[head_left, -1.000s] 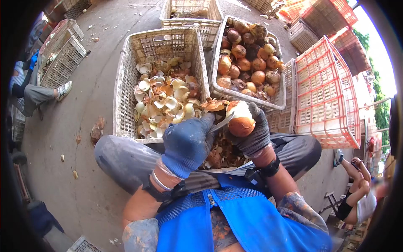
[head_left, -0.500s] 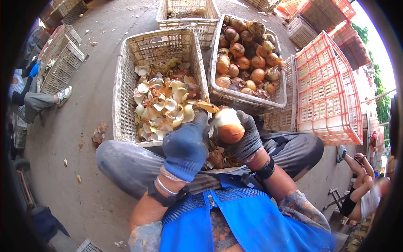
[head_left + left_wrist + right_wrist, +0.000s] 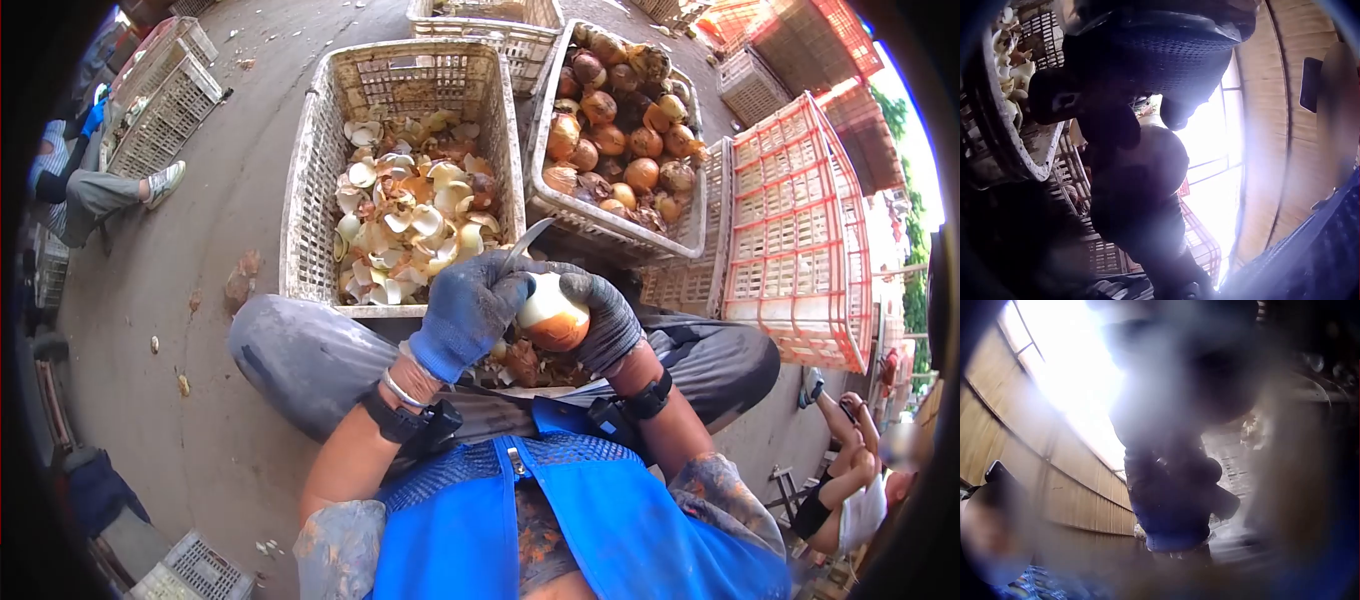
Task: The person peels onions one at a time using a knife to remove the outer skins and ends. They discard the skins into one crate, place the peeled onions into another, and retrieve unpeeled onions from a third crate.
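Note:
A curved knife blade (image 3: pixel 530 240) points up from the gloved left hand (image 3: pixel 466 312), whose fingers curl round its handle and meet the onion's left side. The gloved right hand (image 3: pixel 606 322) grips the partly peeled onion (image 3: pixel 553 318), pale on top with orange-brown skin below. Against bright light in the left wrist view, the onion (image 3: pixel 1163 157) shows between the left hand (image 3: pixel 1154 59) and the dark right hand (image 3: pixel 1138 215). Glare and blur cover much of the right wrist view, where the blue-cuffed left hand (image 3: pixel 1169 503) is a dark shape.
A crate of onion peelings (image 3: pixel 300 215) stands ahead on the left, a crate of whole onions (image 3: pixel 700 215) ahead on the right. More peelings (image 3: pixel 525 365) lie between the legs. Red-and-white crates (image 3: pixel 795 235) stand at right; people sit at both sides.
The loose skin by the blade is gone from there, and the blade has swung to point up. Both hands stay close together at the onion. The head view has shifted slightly.

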The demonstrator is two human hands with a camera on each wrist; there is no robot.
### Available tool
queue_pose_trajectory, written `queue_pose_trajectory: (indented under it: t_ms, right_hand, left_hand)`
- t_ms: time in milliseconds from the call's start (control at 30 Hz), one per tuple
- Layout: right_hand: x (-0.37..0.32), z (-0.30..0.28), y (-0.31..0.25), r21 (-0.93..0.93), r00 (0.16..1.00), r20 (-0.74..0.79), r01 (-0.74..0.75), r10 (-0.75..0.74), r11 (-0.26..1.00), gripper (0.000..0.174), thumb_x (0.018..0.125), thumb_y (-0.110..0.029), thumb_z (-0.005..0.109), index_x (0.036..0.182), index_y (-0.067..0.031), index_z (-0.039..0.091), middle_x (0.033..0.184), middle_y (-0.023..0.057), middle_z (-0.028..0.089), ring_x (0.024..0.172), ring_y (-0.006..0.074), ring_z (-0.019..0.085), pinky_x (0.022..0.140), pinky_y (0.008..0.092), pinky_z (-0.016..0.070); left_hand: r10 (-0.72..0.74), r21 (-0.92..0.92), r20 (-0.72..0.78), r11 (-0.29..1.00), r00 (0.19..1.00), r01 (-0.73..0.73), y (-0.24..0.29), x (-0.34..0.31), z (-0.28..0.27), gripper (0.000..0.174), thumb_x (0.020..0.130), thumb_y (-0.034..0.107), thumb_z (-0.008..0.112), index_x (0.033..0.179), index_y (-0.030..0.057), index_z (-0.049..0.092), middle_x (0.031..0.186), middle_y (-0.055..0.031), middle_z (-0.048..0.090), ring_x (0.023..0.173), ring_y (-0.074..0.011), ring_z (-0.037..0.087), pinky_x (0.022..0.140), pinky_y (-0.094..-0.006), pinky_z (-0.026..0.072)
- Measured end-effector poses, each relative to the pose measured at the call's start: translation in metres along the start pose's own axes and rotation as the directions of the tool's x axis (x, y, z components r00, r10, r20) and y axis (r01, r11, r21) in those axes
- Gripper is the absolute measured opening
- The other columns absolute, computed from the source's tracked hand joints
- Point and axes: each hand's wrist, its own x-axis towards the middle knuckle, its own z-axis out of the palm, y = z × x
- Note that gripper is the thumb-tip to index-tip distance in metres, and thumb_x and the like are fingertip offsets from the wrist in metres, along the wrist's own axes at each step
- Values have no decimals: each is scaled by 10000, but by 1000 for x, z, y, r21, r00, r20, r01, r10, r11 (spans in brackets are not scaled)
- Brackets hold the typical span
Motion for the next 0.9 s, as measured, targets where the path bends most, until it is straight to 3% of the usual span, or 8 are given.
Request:
queue_pose_trajectory:
  t_ms: [67,200,267,467,733,800,867,900]
  right_hand:
    - [1,-1,-2,626,972,0,-182,233,759,605,922,-344,740,1411,-50,537,1287,153,650,1126,254,668,930,425,582]
    - [-8,12,-10,891,960,121,-217,252,399,655,906,-334,761,1444,-75,492,1329,129,613,1179,275,630,887,412,582]
    - [-9,16,4,871,945,56,-204,323,446,632,906,-314,764,1428,-76,499,1293,117,620,1146,257,639,892,384,575]
    - [-8,18,-13,881,936,128,-258,327,396,661,846,-291,805,1396,-48,530,1275,152,651,1097,265,666,829,365,586]
    - [-12,12,-3,960,923,227,-266,311,90,616,901,-365,736,1406,-79,532,1324,143,639,1178,284,631,935,395,557]
    - [-12,10,3,965,928,162,-220,335,142,606,920,-373,712,1416,-83,521,1316,124,647,1170,267,637,950,385,550]
    - [-14,9,14,717,975,-35,-129,220,685,612,933,-382,704,1433,-89,505,1280,112,668,1154,254,650,945,389,552]
    - [-15,9,17,714,975,-33,-132,221,688,612,933,-382,704,1433,-89,505,1280,112,668,1154,254,650,945,389,552]
  left_hand:
    - [1,-45,-65,999,998,-4,-6,-1,6,169,933,153,707,1039,44,781,910,-152,769,808,-230,749,746,-343,580]
    - [98,-4,-285,995,954,-103,0,-16,12,163,911,135,741,1012,9,766,884,-141,772,739,-221,747,687,-338,581]
    - [350,353,-262,902,900,-248,5,-19,11,154,907,122,751,1020,20,765,887,-130,775,750,-221,752,698,-329,584]
    - [233,118,-261,971,937,-209,-15,18,-21,194,962,144,710,1088,4,756,930,-106,780,784,-156,724,711,-311,571]
    - [354,669,-135,721,925,-179,-2,14,-42,438,916,198,748,1332,74,683,971,-205,749,754,-338,730,655,-416,565]
    - [558,676,36,598,829,-431,8,-1,-43,483,889,184,766,1348,63,676,889,-173,748,685,-313,708,610,-416,551]
    - [623,708,124,490,773,-508,8,-5,-44,488,862,163,730,1338,68,677,652,-81,600,526,-236,596,478,-393,470]
    - [607,729,175,449,775,-516,8,-7,-44,460,864,153,708,1317,74,689,645,-73,589,522,-231,592,472,-392,461]
